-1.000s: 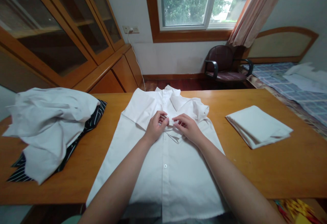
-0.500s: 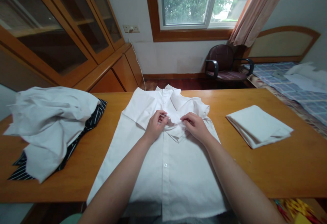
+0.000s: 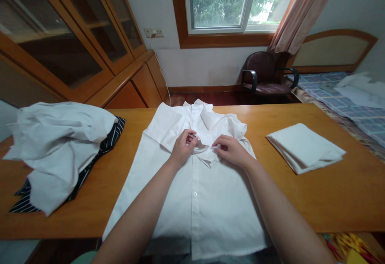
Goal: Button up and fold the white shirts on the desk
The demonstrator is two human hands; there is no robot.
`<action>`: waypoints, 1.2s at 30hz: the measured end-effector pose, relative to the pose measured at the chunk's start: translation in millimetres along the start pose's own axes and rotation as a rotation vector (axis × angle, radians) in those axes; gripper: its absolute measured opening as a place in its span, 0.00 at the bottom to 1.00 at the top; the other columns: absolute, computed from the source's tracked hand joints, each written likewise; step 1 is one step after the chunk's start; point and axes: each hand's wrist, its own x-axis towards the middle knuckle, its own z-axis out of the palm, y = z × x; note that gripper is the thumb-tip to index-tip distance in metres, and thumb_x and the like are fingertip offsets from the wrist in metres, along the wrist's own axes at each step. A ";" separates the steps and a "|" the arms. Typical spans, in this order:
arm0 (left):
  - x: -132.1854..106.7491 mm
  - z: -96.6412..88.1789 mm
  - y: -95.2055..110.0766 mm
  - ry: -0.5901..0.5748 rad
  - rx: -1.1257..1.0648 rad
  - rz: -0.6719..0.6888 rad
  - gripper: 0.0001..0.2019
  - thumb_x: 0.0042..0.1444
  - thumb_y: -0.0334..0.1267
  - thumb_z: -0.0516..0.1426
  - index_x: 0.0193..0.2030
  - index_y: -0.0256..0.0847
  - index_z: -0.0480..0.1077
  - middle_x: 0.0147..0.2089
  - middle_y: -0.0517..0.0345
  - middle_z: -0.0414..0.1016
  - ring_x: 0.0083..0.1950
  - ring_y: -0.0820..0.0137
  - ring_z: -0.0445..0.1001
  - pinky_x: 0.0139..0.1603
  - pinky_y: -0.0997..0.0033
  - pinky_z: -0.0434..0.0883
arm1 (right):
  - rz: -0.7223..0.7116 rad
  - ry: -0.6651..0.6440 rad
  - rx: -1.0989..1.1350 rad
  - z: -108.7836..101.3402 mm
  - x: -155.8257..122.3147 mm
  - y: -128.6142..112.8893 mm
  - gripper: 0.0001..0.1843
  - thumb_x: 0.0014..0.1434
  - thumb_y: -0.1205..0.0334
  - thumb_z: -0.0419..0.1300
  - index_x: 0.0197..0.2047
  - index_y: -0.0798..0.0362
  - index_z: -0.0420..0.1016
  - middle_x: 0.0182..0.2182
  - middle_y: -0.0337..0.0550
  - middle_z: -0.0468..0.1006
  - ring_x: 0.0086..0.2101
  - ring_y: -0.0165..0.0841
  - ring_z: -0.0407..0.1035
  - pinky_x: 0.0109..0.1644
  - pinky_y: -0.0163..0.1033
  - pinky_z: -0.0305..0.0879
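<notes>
A white button-up shirt (image 3: 195, 200) lies flat, front up, on the wooden table (image 3: 331, 191), its collar toward the window and its hem hanging over the near edge. My left hand (image 3: 182, 149) and my right hand (image 3: 230, 149) both rest on the shirt's middle, near the placket. Each hand pinches the white fabric between curled fingers, close together. A folded-in sleeve bunches just beyond my right hand.
A heap of white cloth over a dark striped garment (image 3: 57, 147) covers the table's left end. A folded white cloth (image 3: 303, 147) lies on the right. Behind stand a glass-door cabinet (image 3: 60, 43), a dark armchair (image 3: 264, 77) and a bed (image 3: 355, 99).
My right hand shifted slightly right and then back toward the left hand, still pinching the shirt fabric. The left hand has barely moved.
</notes>
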 end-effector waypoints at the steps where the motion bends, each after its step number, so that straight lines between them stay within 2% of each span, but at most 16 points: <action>1: 0.0 0.0 0.1 0.002 0.001 -0.002 0.12 0.63 0.45 0.56 0.47 0.41 0.68 0.37 0.57 0.75 0.36 0.69 0.76 0.42 0.68 0.73 | -0.001 0.011 -0.009 0.8 0.1 0.9 0.06 0.61 0.64 0.62 0.40 0.52 0.80 0.35 0.42 0.75 0.29 0.29 0.68 0.35 0.36 0.65; 9: -1.1 -1.4 2.1 -0.038 -0.035 0.044 0.10 0.66 0.41 0.53 0.50 0.41 0.68 0.37 0.57 0.75 0.34 0.71 0.75 0.40 0.70 0.72 | 0.018 0.104 -0.065 4.4 2.1 2.5 0.07 0.63 0.63 0.61 0.45 0.50 0.78 0.36 0.42 0.76 0.31 0.31 0.68 0.38 0.37 0.65; 16: 0.4 -0.3 -0.4 -0.016 0.020 0.104 0.08 0.65 0.39 0.55 0.48 0.41 0.70 0.39 0.58 0.74 0.33 0.72 0.75 0.38 0.71 0.73 | 0.006 0.111 -0.073 6.0 2.0 3.1 0.08 0.64 0.59 0.61 0.45 0.50 0.78 0.36 0.43 0.76 0.31 0.31 0.69 0.38 0.37 0.66; 24: 3.0 -2.9 3.7 0.029 0.153 0.294 0.05 0.65 0.36 0.57 0.43 0.42 0.74 0.40 0.57 0.74 0.36 0.72 0.74 0.40 0.71 0.72 | -0.038 0.100 -0.040 18.6 4.7 -3.3 0.12 0.63 0.56 0.63 0.49 0.49 0.77 0.41 0.44 0.77 0.29 0.29 0.69 0.37 0.36 0.67; 30: 4.0 -3.3 5.5 0.110 0.180 0.405 0.06 0.65 0.34 0.58 0.44 0.44 0.77 0.40 0.57 0.74 0.42 0.70 0.75 0.42 0.71 0.73 | -0.011 0.204 -0.114 24.5 10.8 -5.1 0.07 0.65 0.62 0.58 0.41 0.50 0.79 0.30 0.41 0.76 0.29 0.32 0.69 0.36 0.36 0.64; 36: 3.0 -4.0 4.8 0.167 0.188 0.427 0.06 0.64 0.35 0.58 0.44 0.44 0.77 0.40 0.57 0.73 0.42 0.70 0.74 0.42 0.70 0.73 | 0.082 0.326 -0.088 22.4 12.4 -4.0 0.10 0.63 0.57 0.59 0.32 0.52 0.76 0.26 0.40 0.75 0.28 0.33 0.67 0.34 0.37 0.62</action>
